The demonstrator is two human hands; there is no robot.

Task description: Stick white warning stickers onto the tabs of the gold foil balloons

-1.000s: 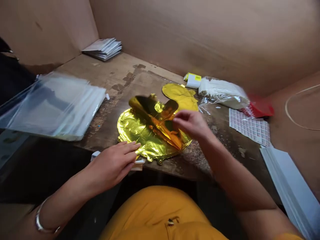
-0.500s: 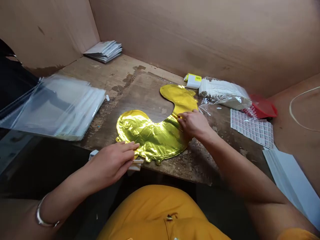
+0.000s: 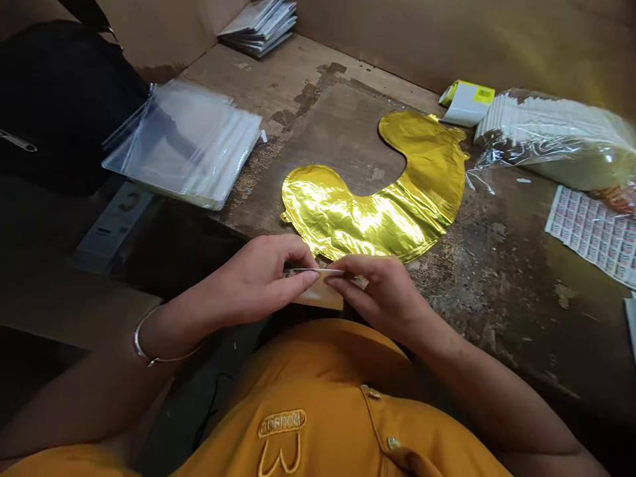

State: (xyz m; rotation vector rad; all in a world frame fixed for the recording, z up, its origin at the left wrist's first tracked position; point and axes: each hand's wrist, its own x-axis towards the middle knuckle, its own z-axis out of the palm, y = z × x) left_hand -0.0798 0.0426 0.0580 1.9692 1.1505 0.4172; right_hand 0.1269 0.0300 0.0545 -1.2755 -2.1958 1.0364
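A gold foil balloon (image 3: 377, 218), flat and curved with small tabs on its edge, lies on the worn wooden table. At the near edge of it, my left hand (image 3: 263, 275) and my right hand (image 3: 380, 285) pinch a thin white sheet (image 3: 324, 270) between thumbs and fingers. The sheet is seen nearly edge-on, so its kind is unclear. A pale flat piece (image 3: 322, 296) shows just below it, and whether the two are joined cannot be made out. My fingertips are close together, above the front of the table.
Clear plastic sleeves (image 3: 193, 146) are stacked on the left, beside a black bag (image 3: 64, 112). Folded packets (image 3: 258, 26) sit at the back corner. On the right lie a yellow-and-white roll (image 3: 467, 103), bagged white sticks (image 3: 551, 132) and a sticker sheet (image 3: 593, 232).
Both hands have left the balloon and come together at the table's front edge, now gripping the thin white sheet. The balloon lies in place while the view has shifted.
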